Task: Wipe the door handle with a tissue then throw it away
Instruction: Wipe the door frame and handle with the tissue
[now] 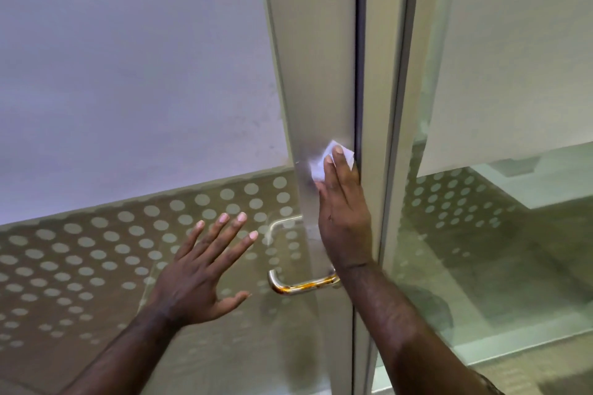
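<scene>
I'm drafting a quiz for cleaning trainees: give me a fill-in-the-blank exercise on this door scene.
1. The right hand presses a white paper ____ against the brushed metal door frame.
2. What it presses lies ____ the curved steel door handle.
3. The left hand holds nothing, its fingers ____.
4. The handle's lower bar carries ____ stains.
Missing words: tissue; above; spread; orange.

Metal door stile [316, 74] carries curved handle [298, 286], orange-stained on lower bar; white tissue [317, 169] pressed flat against stile, above handle.
</scene>
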